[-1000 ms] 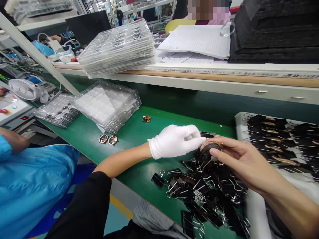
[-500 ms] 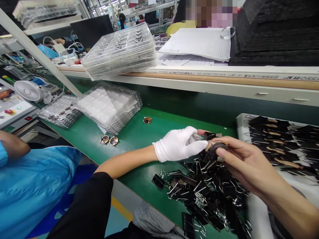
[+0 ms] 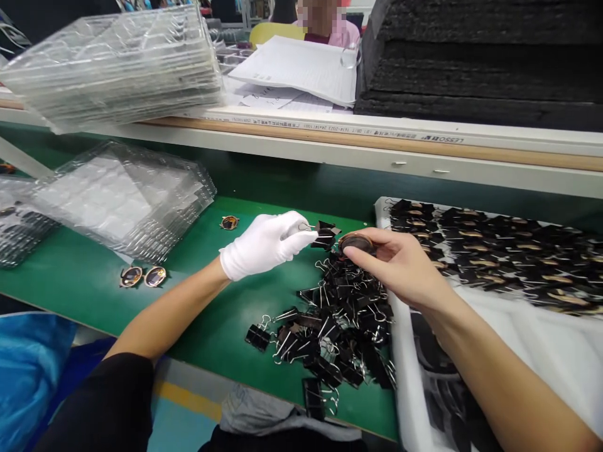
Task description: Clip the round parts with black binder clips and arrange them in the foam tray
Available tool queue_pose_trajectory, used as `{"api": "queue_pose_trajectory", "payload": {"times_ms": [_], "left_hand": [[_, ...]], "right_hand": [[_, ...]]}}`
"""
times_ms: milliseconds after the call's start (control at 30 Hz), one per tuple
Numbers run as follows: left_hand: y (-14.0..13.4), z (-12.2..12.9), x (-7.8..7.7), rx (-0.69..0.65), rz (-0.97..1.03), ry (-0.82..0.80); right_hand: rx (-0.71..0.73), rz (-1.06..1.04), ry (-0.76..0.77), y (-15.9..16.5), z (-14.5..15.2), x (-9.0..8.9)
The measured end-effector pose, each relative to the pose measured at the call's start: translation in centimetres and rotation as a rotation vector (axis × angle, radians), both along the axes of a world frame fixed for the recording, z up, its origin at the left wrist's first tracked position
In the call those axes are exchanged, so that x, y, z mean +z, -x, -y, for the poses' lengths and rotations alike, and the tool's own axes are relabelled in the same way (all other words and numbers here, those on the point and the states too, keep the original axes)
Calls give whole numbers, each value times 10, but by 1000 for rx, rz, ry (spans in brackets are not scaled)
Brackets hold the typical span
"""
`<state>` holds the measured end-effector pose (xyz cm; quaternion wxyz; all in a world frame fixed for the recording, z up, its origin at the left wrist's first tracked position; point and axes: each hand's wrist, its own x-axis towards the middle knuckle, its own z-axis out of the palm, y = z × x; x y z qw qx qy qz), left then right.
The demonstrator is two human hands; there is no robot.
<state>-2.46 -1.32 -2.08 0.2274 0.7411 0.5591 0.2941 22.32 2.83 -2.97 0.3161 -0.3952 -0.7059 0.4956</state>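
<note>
In its white glove, my left hand (image 3: 271,243) pinches the wire handles of a black binder clip (image 3: 326,235). My bare right hand (image 3: 400,260) grips a round watch case (image 3: 357,243) with a dark face, thumb on top. A small gap seems to separate clip and case. Below both hands lies a heap of black binder clips (image 3: 339,314) with silver handles. One watch case (image 3: 229,222) sits on the green bench left of my glove. Two more gold-rimmed watch cases (image 3: 155,276) lie side by side nearer the front left.
At right a white foam tray (image 3: 384,216) holds rows of clipped watch parts. Clear plastic trays (image 3: 155,213) are stacked at left, with another stack (image 3: 127,69) on the shelf (image 3: 301,141) above. Papers (image 3: 301,69) and black foam sheets (image 3: 480,69) lie there. A person sits beyond.
The view has swung right, showing more of the foam tray. My hands have drawn apart; the clip, earlier up against the watch case, now sits to its left.
</note>
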Motion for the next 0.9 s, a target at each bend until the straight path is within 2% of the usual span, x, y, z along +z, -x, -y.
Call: {"api": "queue_pose_trajectory", "payload": {"times_ms": [167, 500, 633, 700, 767, 833, 900], "left_hand": [[-2, 3, -9, -86, -158, -156], [-8, 7, -17, -174, -217, -196], [-11, 7, -12, -158, -174, -101], [-12, 7, -8, -153, -81, 5], [-15, 6, -4, -168, 105, 182], [-17, 5, -3, -170, 307, 364], [-19, 5, -4, -143, 422, 434]], "right_hand": [[66, 163, -139, -7, -2, 2], [231, 323, -255, -9, -4, 4], [266, 355, -288, -11, -4, 7], [246, 367, -345, -11, -3, 6], [190, 364, -503, -10, 0, 1], [134, 351, -724, -8, 4, -6], [105, 350, -900, -6, 8, -12]]}}
